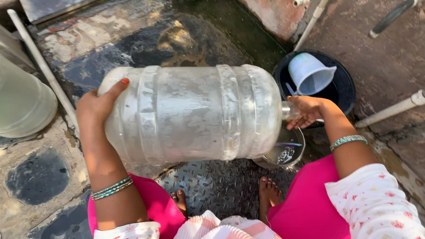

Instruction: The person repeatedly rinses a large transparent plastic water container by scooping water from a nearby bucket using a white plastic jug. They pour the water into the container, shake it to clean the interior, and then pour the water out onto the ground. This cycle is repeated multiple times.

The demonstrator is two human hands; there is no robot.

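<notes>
I hold a large clear plastic water jug (192,113) on its side in front of me. My left hand (95,107) grips its base end at the left, thumb over the edge. At the right, my right hand (307,112) is around its neck and mouth. Below the mouth stands a small steel vessel (283,152) with water in it. My bare feet rest on a wet metal tread plate (217,185) under the jug.
A black tub (344,86) with a white plastic mug (310,72) in it sits beyond my right hand. Another large translucent jug (3,93) stands at the left. White pipes (398,107) run along the right wall. The stone floor is wet.
</notes>
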